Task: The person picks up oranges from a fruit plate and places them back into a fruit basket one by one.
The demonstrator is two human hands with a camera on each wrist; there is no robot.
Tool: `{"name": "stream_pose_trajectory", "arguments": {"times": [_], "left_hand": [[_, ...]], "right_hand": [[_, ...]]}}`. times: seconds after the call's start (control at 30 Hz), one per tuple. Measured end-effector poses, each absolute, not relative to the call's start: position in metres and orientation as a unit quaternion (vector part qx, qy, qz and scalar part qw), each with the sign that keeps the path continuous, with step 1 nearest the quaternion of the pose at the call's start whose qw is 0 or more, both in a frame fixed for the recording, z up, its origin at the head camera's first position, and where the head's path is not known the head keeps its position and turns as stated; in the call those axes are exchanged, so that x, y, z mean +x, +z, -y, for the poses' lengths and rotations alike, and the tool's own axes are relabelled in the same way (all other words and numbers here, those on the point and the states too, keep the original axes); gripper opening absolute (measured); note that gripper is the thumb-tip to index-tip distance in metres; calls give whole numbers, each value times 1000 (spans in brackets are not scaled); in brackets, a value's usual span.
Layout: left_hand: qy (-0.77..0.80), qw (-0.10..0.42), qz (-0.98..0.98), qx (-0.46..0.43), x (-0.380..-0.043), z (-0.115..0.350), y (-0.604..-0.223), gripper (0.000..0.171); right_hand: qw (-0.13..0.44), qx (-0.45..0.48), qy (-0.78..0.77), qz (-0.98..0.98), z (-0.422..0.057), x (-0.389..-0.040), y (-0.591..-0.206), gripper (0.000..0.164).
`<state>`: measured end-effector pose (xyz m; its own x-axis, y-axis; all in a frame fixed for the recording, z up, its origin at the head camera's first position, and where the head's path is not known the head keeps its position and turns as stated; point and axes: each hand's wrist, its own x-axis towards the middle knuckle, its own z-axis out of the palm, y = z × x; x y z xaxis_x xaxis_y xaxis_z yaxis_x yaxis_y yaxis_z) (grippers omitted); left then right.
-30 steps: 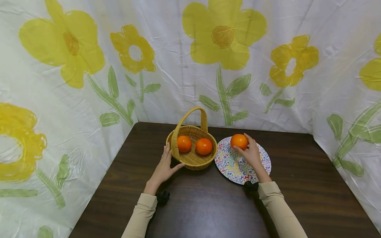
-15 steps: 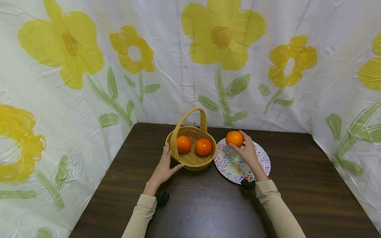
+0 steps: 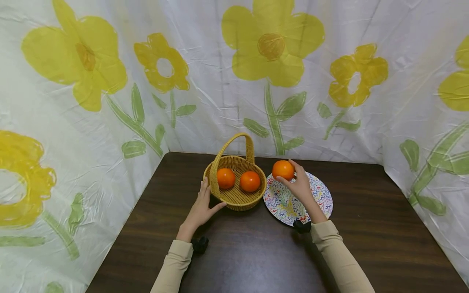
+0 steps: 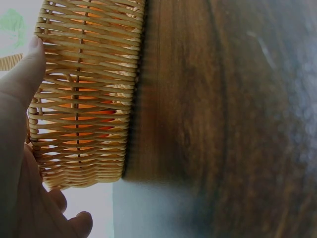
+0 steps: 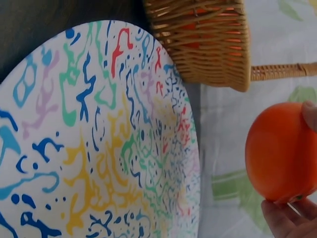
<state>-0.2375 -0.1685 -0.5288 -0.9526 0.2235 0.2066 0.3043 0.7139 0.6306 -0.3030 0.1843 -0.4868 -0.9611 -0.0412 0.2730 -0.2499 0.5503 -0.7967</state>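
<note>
My right hand holds a smooth, squarish-round persimmon between thumb and fingers. It is raised above the left back part of a round plate with a multicoloured squiggle pattern. In the right wrist view the persimmon hangs apart from the plate, fingertips below it. A yellow wicker basket with a tall handle stands left of the plate, with two more persimmons inside. My left hand rests against the basket's left front side, fingers extended and thumb spread along the front. The left wrist view shows the thumb near the woven wall.
Everything stands on a dark brown wooden table. Behind it and along the sides hangs a white curtain printed with yellow flowers. The basket handle arches up above the basket's opening.
My right hand has lifted the persimmon slightly and carried it left across the plate, closer to the basket. My left hand and the basket have stayed put.
</note>
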Motion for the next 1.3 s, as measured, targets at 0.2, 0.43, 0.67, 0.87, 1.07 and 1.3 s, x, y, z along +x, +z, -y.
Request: {"name": "stream_pose_trajectory", "arguments": {"times": [0.2,0.43,0.67,0.87,1.07,1.3], "left_hand": [[-353,51,924,-137,-238,169,-529,84],[-348,59,925,-142,-238,169,-530,85],[-346,64,925,-145,-237,168,-531,84],[-349,57,925,-140,-238,168,-530,85],[-349,53,926,-137,-238,168,-529,85],[-350,51,926,-136,-238,169,-529,85]], "right_hand": [[113,94,472,869,-179,-301,-484,80],[106,96,475,868,-175,-300,-485,80],[109,106,468,871,-171,-303,-488,81],[107,122,473,866,-166,-302,-484,80],[108,132,473,864,-161,-300,-482,78],[120,166,461,863,-153,-297,-479,77]]}}
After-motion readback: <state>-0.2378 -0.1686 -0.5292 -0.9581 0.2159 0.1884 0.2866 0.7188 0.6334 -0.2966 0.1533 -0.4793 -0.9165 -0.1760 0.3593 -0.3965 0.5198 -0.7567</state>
